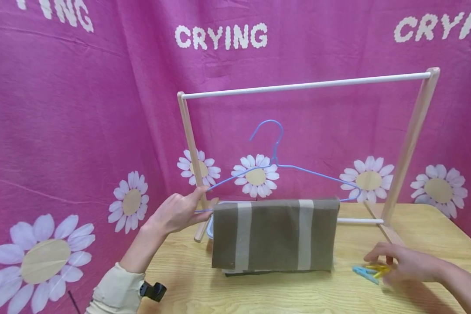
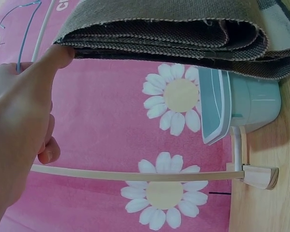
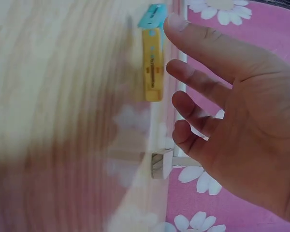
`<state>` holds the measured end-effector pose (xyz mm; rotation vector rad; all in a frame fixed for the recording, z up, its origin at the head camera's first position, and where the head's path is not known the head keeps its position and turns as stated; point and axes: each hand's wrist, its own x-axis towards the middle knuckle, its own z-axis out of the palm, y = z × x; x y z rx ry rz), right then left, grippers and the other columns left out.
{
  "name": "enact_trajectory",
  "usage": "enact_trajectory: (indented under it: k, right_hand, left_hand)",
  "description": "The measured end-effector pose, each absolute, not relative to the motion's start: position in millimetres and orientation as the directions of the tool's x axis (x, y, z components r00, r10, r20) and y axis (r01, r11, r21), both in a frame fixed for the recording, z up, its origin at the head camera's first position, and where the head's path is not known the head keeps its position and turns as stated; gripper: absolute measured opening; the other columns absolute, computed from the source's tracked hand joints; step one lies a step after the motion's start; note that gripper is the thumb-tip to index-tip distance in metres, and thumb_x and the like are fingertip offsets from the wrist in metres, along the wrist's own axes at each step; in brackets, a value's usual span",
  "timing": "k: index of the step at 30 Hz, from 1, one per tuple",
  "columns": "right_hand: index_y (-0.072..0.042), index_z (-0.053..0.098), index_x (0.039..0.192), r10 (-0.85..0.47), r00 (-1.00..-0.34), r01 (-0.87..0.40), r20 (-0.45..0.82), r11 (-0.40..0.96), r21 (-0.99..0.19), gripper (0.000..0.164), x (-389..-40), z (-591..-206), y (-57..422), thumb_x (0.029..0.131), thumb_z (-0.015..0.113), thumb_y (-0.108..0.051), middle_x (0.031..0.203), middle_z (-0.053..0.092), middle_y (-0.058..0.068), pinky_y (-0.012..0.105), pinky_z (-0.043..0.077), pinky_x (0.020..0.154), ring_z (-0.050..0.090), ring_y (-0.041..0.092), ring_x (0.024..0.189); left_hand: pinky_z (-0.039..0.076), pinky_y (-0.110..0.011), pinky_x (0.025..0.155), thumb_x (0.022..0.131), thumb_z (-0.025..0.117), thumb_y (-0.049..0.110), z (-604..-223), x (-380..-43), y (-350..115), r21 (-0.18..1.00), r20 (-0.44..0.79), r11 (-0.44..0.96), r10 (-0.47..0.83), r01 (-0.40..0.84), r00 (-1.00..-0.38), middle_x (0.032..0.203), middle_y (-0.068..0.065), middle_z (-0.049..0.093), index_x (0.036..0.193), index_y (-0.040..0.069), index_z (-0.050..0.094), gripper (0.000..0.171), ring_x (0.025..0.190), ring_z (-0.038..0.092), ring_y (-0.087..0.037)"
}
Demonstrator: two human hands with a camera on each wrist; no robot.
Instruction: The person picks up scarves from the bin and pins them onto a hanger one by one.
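Observation:
A blue wire hanger (image 1: 275, 159) stands hook-up, a folded brown cloth with pale stripes (image 1: 274, 235) draped over its lower bar. My left hand (image 1: 179, 209) grips the hanger's left end; in the left wrist view its thumb is at the folded cloth's edge (image 2: 164, 31). At the right, my right hand (image 1: 410, 263) hovers over the table, fingers loosely bent and apart. Just beyond its fingertips lie a yellow clothespin (image 3: 153, 67) and a light blue clothespin (image 3: 153, 16). The palm holds nothing in the right wrist view.
A wooden rack with a white top rail (image 1: 306, 87) stands behind the hanger on the wooden table (image 1: 172, 279). A light blue plastic bin (image 2: 253, 101) sits behind the cloth, mostly hidden in the head view. A pink flowered curtain (image 1: 82, 144) hangs around the table.

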<state>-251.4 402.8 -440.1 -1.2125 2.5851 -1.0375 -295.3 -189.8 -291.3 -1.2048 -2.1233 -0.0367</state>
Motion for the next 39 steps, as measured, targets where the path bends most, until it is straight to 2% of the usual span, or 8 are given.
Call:
enact_trajectory:
  k: [3,7,13,18,24,30,33,39]
  right_hand:
    - [-0.011,0.064,0.121,-0.732,-0.661,-0.629,0.167,0.419,-0.654,0.044,-253,-447,407,0.079,0.075,-0.001,0.11,0.061,-0.001,0.024,0.039,0.064,0.051,0.006,0.088]
    - [-0.013,0.066,0.114,-0.723,-0.68,-0.596,0.12,0.45,-0.666,0.037,-256,-452,410,0.079,0.074,-0.002,0.098,0.058,-0.001,0.023,0.034,0.06,0.046,0.007,0.08]
    - [-0.011,0.063,0.102,-0.703,-0.707,-0.543,0.076,0.472,-0.694,0.025,-257,-451,409,0.082,0.071,0.001,0.086,0.055,0.003,0.024,0.036,0.057,0.046,0.0,0.077]
    - [-0.015,0.057,0.114,-0.641,-0.752,-0.587,0.157,0.541,-0.602,0.032,-255,-446,412,0.087,0.069,-0.001,0.087,0.052,-0.006,0.022,0.038,0.056,0.046,-0.003,0.073]
    - [-0.018,0.055,0.123,-0.524,-0.737,-0.676,0.427,0.564,-0.475,0.048,-247,-416,395,0.084,0.071,0.005,0.087,0.051,-0.009,0.021,0.043,0.051,0.051,0.0,0.062]
    - [-0.014,0.056,0.125,-0.448,-0.734,-0.677,0.511,0.551,-0.488,0.048,-239,-376,369,0.084,0.072,0.005,0.072,0.058,-0.01,0.021,0.042,0.046,0.054,0.004,0.056]
    - [-0.012,0.056,0.128,-0.432,-0.722,-0.686,0.541,0.547,-0.479,0.051,-236,-364,359,0.084,0.072,0.006,0.074,0.06,-0.007,0.02,0.042,0.047,0.055,0.005,0.057]
    - [-0.012,0.059,0.129,-0.407,-0.664,-0.722,0.627,0.564,-0.4,0.056,-234,-345,336,0.08,0.074,0.009,0.079,0.06,-0.013,0.019,0.045,0.055,0.058,0.004,0.062]
  left_hand:
    - [0.016,-0.008,0.044,0.075,0.087,0.024,-293,-298,-190,-0.323,0.597,0.543,0.752,0.775,-0.278,0.055,0.008,0.034,0.12,0.009,0.043,0.064,0.046,0.016,0.004]
    - [0.014,-0.007,0.044,0.072,0.089,0.023,-297,-301,-190,-0.351,0.623,0.525,0.749,0.775,-0.225,0.054,0.008,0.033,0.119,0.008,0.044,0.066,0.047,0.014,0.005]
    - [0.015,-0.008,0.043,0.068,0.09,0.022,-300,-305,-189,-0.41,0.654,0.52,0.74,0.749,-0.156,0.053,0.006,0.038,0.116,0.005,0.047,0.067,0.046,0.017,0.003]
    - [0.017,-0.009,0.04,0.068,0.087,0.022,-303,-307,-187,-0.449,0.68,0.529,0.725,0.72,-0.108,0.053,0.005,0.041,0.112,0.003,0.047,0.063,0.045,0.017,0.002]
    - [0.018,-0.01,0.039,0.07,0.084,0.025,-303,-307,-184,-0.464,0.697,0.561,0.709,0.685,-0.109,0.052,0.005,0.042,0.106,0.002,0.046,0.057,0.045,0.018,0.001]
    - [0.018,-0.011,0.038,0.068,0.086,0.025,-302,-305,-179,-0.458,0.713,0.607,0.687,0.65,-0.138,0.052,0.004,0.042,0.104,0.003,0.046,0.059,0.043,0.02,-0.001]
    - [0.019,-0.01,0.038,0.067,0.087,0.025,-303,-305,-177,-0.454,0.72,0.619,0.678,0.641,-0.146,0.052,0.004,0.043,0.103,0.003,0.046,0.059,0.043,0.021,-0.001]
    - [0.018,-0.01,0.037,0.069,0.085,0.028,-305,-304,-172,-0.442,0.724,0.637,0.669,0.632,-0.168,0.049,0.006,0.038,0.094,0.004,0.046,0.052,0.042,0.02,-0.001]
